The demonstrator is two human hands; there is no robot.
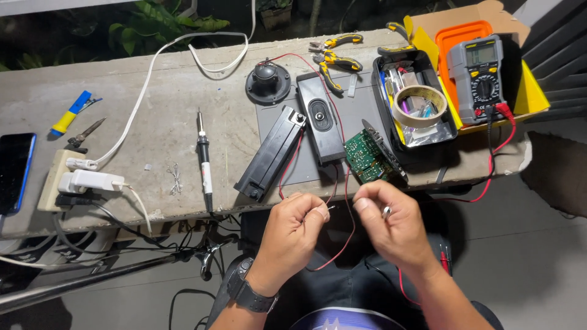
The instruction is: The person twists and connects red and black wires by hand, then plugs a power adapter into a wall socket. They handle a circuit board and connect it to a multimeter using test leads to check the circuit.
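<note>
Wires, thin red and black, pinched between both hands just off the front edge of the concrete bench, over the person's lap. Left hand clenched on wire ends near fingertips; right hand pinching a wire end plus a small shiny bit, can't tell what it is. Wire looks light, limp, springy; likely slips unless gripped on the insulation close to the stripped tip, and the bare strands probably fray or snap if bent hard. Leads run up to the green circuit board tilted at the front edge. Counts: one long black battery-like block, one black oblong speaker panel, one round speaker driver toward the back edge, one soldering iron lying mid-bench, two yellow-handled pliers at the back edge, one black tray with one tape roll, one grey multimeter at the right end, one power strip and one phone at the left end.
</note>
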